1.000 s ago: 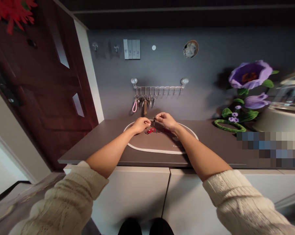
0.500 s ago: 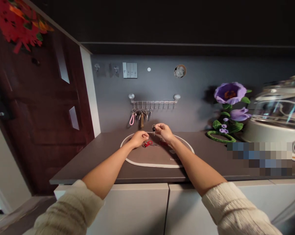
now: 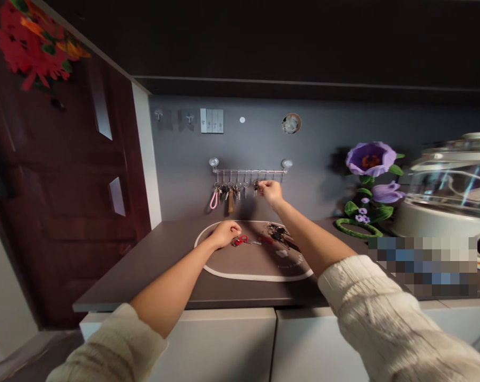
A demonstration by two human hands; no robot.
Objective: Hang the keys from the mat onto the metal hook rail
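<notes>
My right hand [image 3: 270, 192] is raised to the wall, thumb and fingers pinched on a small key ring [image 3: 256, 188] just below the hooks of the clear hook rail [image 3: 250, 171]. Whether the ring touches a hook I cannot tell. To its left, several key bunches hang from the rail, with a pink strap [image 3: 213, 199] and a brown fob [image 3: 230, 202]. My left hand [image 3: 226, 233] rests low over the oval brown mat [image 3: 240, 268], fingers curled, beside a red carabiner keychain [image 3: 240, 241]. What those fingers hold, if anything, is hidden. Dark keys [image 3: 279, 232] lie farther right on the mat.
Purple fabric flowers [image 3: 370, 159] with a green ring base stand at the right, next to a white appliance with a clear dome [image 3: 451, 185]. A dark red door [image 3: 84, 212] is at the left. A dark shelf [image 3: 288, 48] overhangs the counter [image 3: 152, 265].
My right hand has lifted the key ring from above the mat up to the rail, uncovering the dark keys. The left hand stays near the red keychain. The view has tilted upward.
</notes>
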